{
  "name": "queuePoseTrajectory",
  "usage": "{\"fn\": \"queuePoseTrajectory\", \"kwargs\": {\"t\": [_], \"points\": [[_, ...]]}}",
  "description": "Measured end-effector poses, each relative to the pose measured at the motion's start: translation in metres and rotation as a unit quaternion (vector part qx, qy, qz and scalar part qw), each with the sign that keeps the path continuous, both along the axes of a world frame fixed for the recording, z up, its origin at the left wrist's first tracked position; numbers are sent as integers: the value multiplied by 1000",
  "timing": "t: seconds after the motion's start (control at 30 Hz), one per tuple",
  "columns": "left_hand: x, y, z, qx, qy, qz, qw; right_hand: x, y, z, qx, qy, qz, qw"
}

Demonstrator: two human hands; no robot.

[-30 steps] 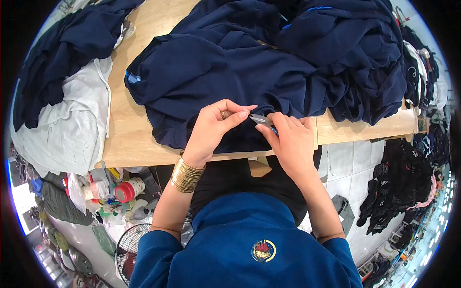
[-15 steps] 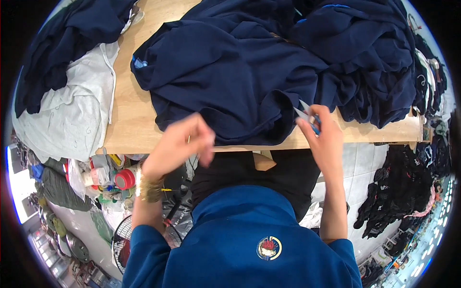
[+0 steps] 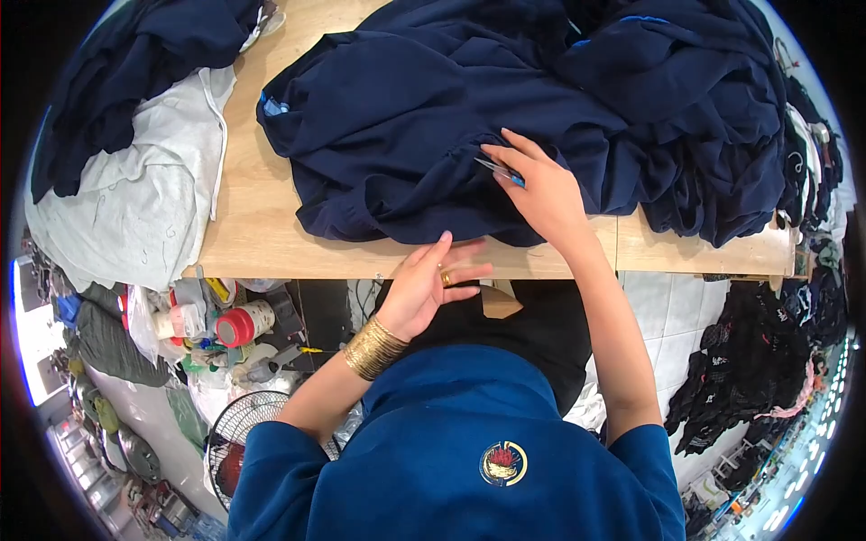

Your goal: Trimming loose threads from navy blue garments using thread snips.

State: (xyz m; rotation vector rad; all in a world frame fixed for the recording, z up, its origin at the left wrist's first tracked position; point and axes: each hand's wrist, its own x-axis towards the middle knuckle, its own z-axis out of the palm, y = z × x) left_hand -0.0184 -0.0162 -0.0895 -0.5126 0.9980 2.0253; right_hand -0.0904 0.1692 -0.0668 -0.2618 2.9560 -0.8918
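A navy blue garment (image 3: 388, 135) lies spread in soft folds on the wooden table (image 3: 257, 216), its near hem close to the table's front edge. My right hand (image 3: 548, 189) rests over its front part, with a small pair of thread snips (image 3: 512, 178) with a blue handle held against the palm. The snips' pointed blades face left, and the fingertips lie on the cloth. At the table's front edge my left hand (image 3: 428, 284), with gold bracelets at the wrist, is turned palm up with spread fingers. One of its fingertips meets the garment's near edge; nothing is held in it.
More navy cloth (image 3: 695, 108) is heaped at the right. At the left, a light grey cloth (image 3: 149, 198) and a dark navy cloth (image 3: 153, 63) hang over the table. Below stand a red-lidded container (image 3: 242, 325) and a wire fan guard (image 3: 239, 424).
My right hand has moved left and farther in over the garment with the snips. My left hand has shifted right and turned palm up. The garment's near folds lie flatter, back from the edge.
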Motion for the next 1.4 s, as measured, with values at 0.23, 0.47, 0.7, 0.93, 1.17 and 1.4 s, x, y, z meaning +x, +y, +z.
{"fn": "queuePoseTrajectory", "kwargs": {"t": [0.23,0.47,0.7,0.93,1.17,1.4], "points": [[7,1,-4,74,111,114,985,5,3,6,-117,58,-33,991],[7,-2,7,32,134,89,987,34,-8,35,-224,68,-49,971],[13,-1,12,-49,222,112,967,60,-24,35,-272,79,31,959],[14,-2,14,-59,256,79,962,62,-33,21,-278,67,-18,958],[12,-3,23,-42,231,99,967,62,11,40,-514,-144,-147,833],[16,0,16,-38,235,127,963,79,-18,35,-263,26,-62,962]]}}
